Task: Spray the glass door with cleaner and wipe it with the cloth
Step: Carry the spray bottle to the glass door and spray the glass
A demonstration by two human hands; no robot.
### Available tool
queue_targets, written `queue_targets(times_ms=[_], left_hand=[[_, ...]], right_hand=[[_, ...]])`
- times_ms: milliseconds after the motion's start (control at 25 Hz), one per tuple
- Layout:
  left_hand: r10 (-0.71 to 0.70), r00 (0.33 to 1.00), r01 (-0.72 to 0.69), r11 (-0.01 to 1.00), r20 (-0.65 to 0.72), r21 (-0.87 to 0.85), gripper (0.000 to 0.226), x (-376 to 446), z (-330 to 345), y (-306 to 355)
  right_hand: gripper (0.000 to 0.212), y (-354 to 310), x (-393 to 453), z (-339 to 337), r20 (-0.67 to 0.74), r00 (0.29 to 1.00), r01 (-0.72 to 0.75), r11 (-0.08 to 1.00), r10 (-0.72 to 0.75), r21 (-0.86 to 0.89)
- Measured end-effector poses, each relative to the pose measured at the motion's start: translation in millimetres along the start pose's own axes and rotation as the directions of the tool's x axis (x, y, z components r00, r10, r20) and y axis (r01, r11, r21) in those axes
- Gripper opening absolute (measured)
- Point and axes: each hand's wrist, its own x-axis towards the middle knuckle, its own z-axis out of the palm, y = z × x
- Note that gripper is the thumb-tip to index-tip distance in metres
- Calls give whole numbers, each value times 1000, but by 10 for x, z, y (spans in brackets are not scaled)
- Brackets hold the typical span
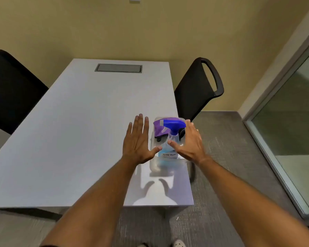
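Note:
A clear spray bottle [168,152] of blue cleaner with a blue trigger head [174,124] stands in a clear plastic bin [154,165] near the table's right edge. A purple cloth [159,130] lies in the bin behind the bottle. My left hand [138,139] hovers flat and open just left of the bin, thumb near the bottle. My right hand [189,141] is open over the bin's right side, thumb close to the bottle's neck, holding nothing. The glass door [292,125] stands at the right.
The grey table [78,131] has a cable hatch [118,68] at its far end. One black chair [198,90] stands at the table's right, another [11,90] at the left. A yellow wall is behind, grey carpet below.

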Motion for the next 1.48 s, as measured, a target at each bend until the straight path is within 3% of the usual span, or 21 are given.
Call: queue_targets(times_ms=[80,200,640,880,1240,1320,1480], left_hand=[[-5,1000,5,1000,2,-17,110,23,41,3],[-34,999,34,999,-16,-12,109,40,143,-5],[-71,997,71,997,-3,19,111,86,198,-84],[-43,998,44,999,-51,21,111,266,-32,-22],[75,980,-74,997,-185,10,113,635,-709,340],[131,965,-128,991,-226,29,112,718,-913,509],[249,920,-248,968,-303,44,110,866,-1278,889]], right_hand=[[75,-19,91,83,91,994,-88,953,64,291],[65,-42,228,167,224,964,-234,855,143,463],[51,-66,541,183,366,926,-322,701,93,636],[76,-80,585,-92,303,951,-263,685,65,679],[105,-378,441,-1190,120,992,-103,707,25,700],[96,-442,323,-1451,68,997,-65,717,25,694],[50,-429,94,-1902,-19,998,-28,677,62,736]])
